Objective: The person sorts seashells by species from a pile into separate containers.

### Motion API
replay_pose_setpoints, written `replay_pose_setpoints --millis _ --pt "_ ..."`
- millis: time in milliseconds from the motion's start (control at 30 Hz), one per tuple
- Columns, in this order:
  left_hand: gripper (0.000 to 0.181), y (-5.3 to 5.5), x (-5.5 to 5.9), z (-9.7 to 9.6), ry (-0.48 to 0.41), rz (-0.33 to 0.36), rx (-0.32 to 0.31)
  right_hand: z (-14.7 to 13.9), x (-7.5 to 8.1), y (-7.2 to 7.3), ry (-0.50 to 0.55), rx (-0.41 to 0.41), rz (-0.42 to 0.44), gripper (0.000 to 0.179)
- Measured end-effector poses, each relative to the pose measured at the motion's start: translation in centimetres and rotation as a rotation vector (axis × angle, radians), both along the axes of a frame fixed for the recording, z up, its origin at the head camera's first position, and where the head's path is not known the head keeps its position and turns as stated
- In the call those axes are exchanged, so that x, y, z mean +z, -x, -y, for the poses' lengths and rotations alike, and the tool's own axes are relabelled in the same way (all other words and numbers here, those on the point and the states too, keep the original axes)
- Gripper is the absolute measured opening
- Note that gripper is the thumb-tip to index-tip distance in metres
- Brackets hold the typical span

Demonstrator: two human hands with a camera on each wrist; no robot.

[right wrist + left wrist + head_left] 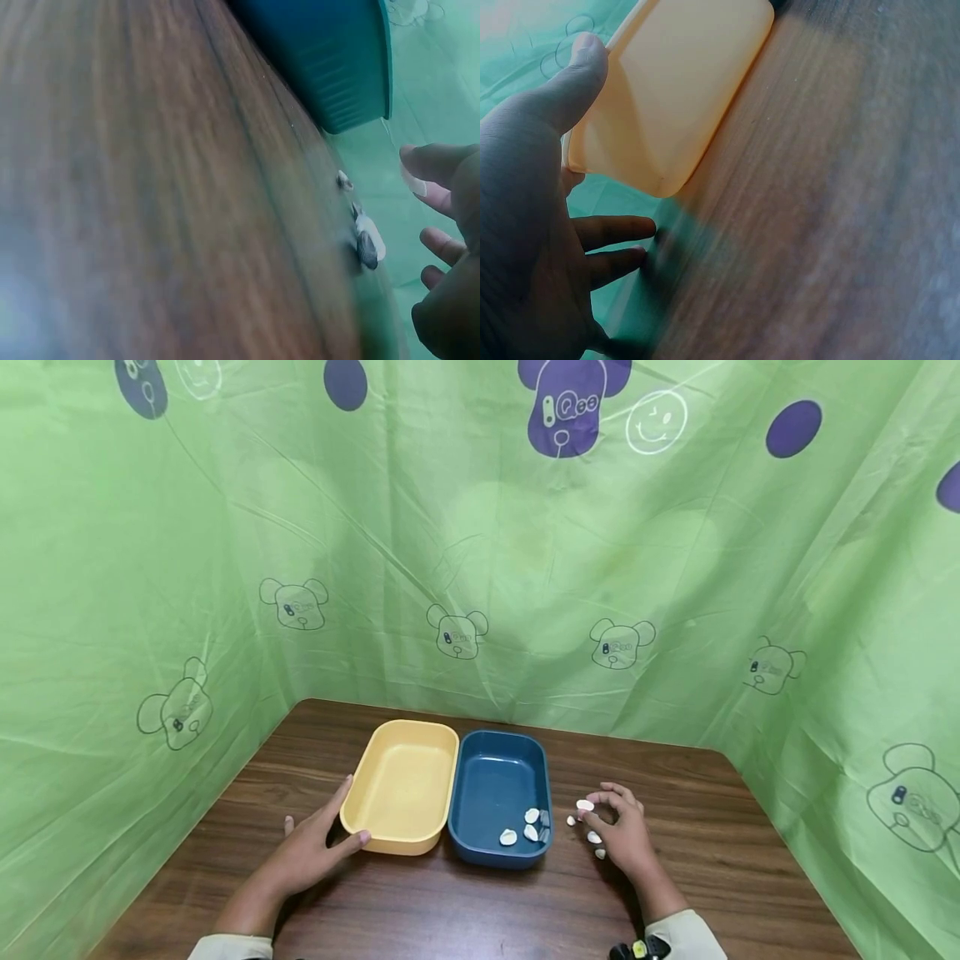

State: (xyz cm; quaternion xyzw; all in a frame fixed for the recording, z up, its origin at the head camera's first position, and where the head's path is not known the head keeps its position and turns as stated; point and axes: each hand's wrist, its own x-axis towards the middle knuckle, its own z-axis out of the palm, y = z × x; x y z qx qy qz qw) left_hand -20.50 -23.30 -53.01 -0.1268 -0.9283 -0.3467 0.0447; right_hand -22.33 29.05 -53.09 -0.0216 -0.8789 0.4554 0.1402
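Observation:
My left hand point(307, 858) rests against the near-left corner of a yellow tray point(401, 846), fingers spread and fairly straight. In the left wrist view the thumb point(585, 71) lies against the rim and two other fingers stand apart from the tray. My right hand point(626, 835) pinches a white seashell point(585, 806) between thumb and fingertips, just above the table. Several more small shells point(594, 837) lie under and beside that hand, partly hidden by it. A dark blue tray point(498, 858) holds several white shells point(508, 837) at its near right end.
Both trays stand side by side on a brown wooden table point(450, 910), the blue one right of the yellow. Green curtain point(525, 543) with bear drawings hangs behind and at both sides. A dark strap point(640, 950) shows at the right wrist.

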Motion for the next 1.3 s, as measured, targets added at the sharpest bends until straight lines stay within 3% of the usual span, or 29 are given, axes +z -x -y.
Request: replay_pose_setpoints --millis 433,867,1300 --pt "0.101 -0.4 0.2 -0.4 -0.002 0.012 -0.011 1.1 2.1 1.1 0.033 -0.002 -0.036 0.023" --pt "0.101 -0.2 0.0 -0.1 -0.001 0.004 0.001 3.3 4.6 2.0 0.075 0.046 -0.072 0.026" --pt "0.101 -0.2 0.2 0.0 0.011 0.011 -0.001 7.1 5.1 2.3 0.145 0.092 -0.04 0.023"
